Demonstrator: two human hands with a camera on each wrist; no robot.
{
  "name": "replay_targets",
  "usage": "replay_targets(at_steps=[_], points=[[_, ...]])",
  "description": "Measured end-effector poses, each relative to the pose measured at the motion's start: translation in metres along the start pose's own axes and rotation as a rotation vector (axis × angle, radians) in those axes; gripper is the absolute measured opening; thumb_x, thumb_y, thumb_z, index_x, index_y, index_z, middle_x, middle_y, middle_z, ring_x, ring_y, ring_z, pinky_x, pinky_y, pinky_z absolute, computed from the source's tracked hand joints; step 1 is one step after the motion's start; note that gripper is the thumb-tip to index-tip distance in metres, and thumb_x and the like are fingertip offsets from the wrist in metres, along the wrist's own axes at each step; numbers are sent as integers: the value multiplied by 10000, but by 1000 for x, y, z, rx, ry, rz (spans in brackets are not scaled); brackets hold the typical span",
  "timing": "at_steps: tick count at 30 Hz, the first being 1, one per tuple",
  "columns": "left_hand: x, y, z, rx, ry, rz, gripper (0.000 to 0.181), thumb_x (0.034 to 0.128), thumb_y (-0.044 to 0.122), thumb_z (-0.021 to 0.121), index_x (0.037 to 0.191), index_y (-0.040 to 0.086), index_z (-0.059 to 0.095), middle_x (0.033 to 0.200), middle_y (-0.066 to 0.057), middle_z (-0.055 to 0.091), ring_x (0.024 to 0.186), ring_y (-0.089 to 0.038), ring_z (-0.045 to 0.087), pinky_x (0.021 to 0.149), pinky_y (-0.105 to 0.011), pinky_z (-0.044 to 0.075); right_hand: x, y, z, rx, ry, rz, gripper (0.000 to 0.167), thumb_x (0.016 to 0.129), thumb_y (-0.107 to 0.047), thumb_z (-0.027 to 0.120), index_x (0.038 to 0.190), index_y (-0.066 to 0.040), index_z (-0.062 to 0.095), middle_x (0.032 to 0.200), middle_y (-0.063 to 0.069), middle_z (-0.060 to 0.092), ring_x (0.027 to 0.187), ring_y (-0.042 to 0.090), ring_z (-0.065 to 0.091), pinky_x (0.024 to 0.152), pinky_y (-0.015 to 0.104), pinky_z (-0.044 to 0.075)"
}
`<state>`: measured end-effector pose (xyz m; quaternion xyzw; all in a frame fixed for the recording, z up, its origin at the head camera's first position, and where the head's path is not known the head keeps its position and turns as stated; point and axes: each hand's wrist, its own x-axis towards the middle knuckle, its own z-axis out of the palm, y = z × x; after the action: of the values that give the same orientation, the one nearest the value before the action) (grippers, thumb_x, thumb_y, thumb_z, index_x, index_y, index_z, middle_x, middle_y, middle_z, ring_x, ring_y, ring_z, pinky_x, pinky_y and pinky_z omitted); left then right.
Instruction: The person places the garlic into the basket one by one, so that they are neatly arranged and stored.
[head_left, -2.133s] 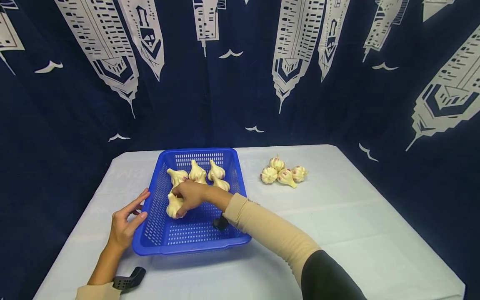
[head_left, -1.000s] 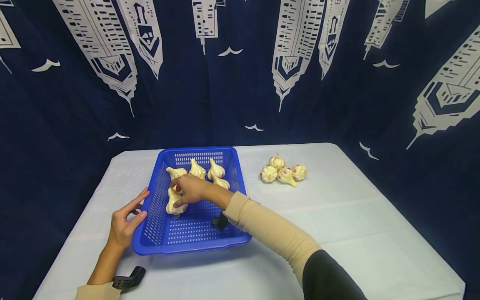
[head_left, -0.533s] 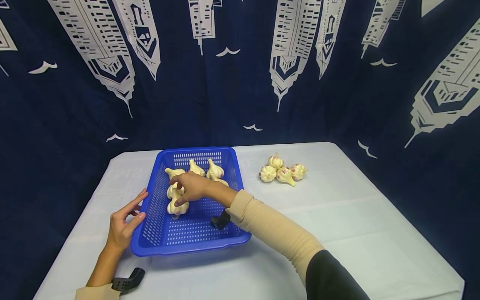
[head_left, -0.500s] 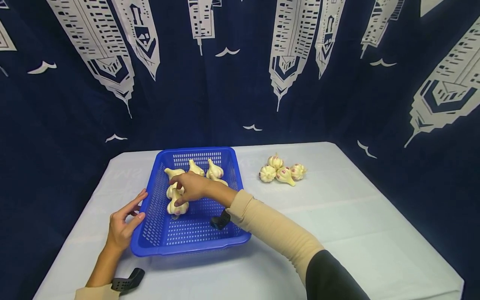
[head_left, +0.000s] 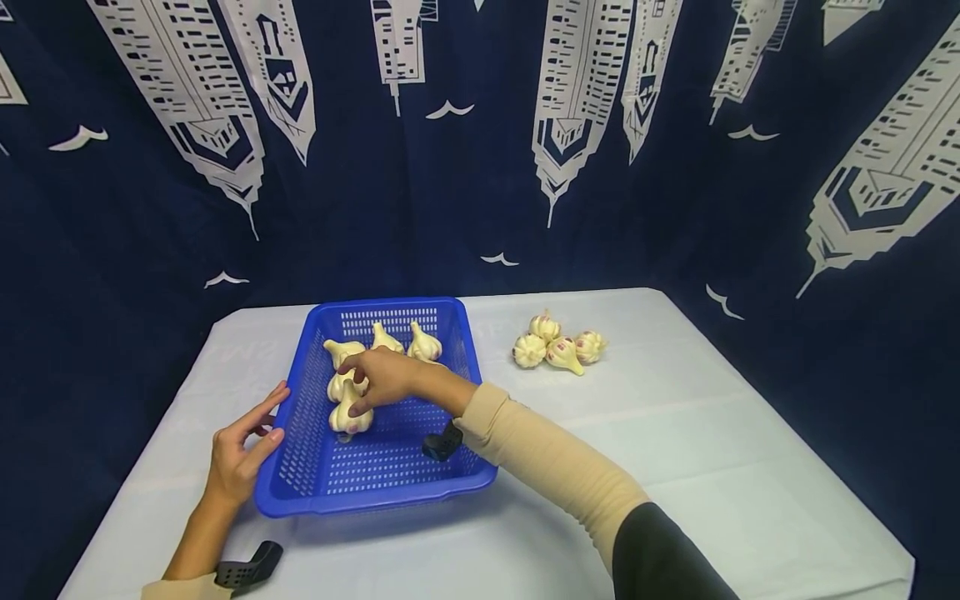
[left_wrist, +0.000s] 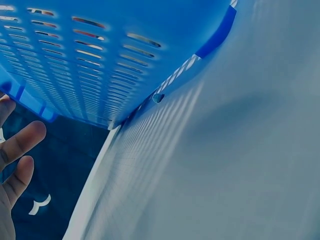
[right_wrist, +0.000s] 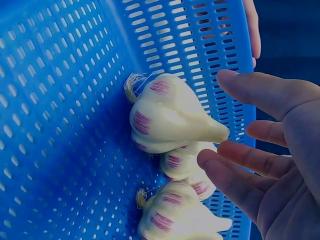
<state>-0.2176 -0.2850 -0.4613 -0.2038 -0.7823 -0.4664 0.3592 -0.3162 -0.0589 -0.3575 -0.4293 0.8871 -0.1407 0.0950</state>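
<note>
A blue plastic basket (head_left: 378,500) with slotted walls holds several garlic bulbs, some partly hidden by the right arm. My right hand (head_left: 384,377) hovers over the nearest garlic bulb (head_left: 349,418), thumb and fingers spread. In the right wrist view a gap shows between those fingers and the bulb's stem (right_wrist: 216,132), and nothing is held. My left hand (head_left: 238,458) touches the basket's left rim with fairly straight fingers and thumb; the left wrist view catches some of its fingers (left_wrist: 24,145) at the image edge, away from the slotted wall.
Several more garlic bulbs (head_left: 562,354) lie grouped on the white-covered table (head_left: 675,442), right of the basket. A dark blue curtain (head_left: 465,192) with white printed buildings hangs behind. Black wrist devices (head_left: 251,567) sit on both arms.
My right hand has let go of the nearest garlic bulb and lifted slightly away, leaving it in the basket. My left hand stays at the rim. The head view has shifted slightly.
</note>
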Motion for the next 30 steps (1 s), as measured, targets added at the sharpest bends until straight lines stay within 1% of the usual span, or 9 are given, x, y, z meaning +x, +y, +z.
replay_targets(at_steps=[6,12,17,20,25,30], points=[[-1,-3,0,-10,-2,21,480,763,-57,574,1237,-90,635,1332,-107,600,782,24,589,669,-149,407,-3,3,1,19,-8,1,669,790,-313,834,1359,-78,573,1136,65,707,892,86,659,824,186,474],[0,-3,0,-4,5,27,473,762,-56,568,1228,-98,636,1328,-97,601,781,27,587,670,-144,404,-10,11,-4,89,8,3,659,790,-282,834,1359,-73,573,1124,65,703,823,50,635,787,164,459],[-1,-4,1,-17,6,36,466,764,-64,556,1221,-117,629,1332,-82,599,789,33,592,674,-143,403,-17,14,-11,120,4,9,664,800,-272,827,1369,-54,565,1178,111,693,848,85,665,795,184,477],[-1,-4,0,-19,7,30,465,767,-63,551,1221,-118,628,1334,-68,598,789,35,590,671,-148,400,-21,16,-17,134,15,7,655,801,-277,824,1363,-56,572,1212,140,675,879,119,677,796,194,493],[-1,-4,0,-21,7,23,465,768,-60,549,1223,-118,628,1335,-53,600,786,31,591,668,-154,400,-31,22,-24,180,44,-8,632,814,-286,810,1362,-76,576,1201,159,675,908,152,675,782,202,508],[-1,-4,0,-22,2,21,466,772,-57,548,1227,-112,628,1339,-54,598,783,22,593,667,-158,401,-40,28,-29,199,65,3,653,823,-304,799,1380,-64,561,1187,157,681,917,155,664,798,229,502]])
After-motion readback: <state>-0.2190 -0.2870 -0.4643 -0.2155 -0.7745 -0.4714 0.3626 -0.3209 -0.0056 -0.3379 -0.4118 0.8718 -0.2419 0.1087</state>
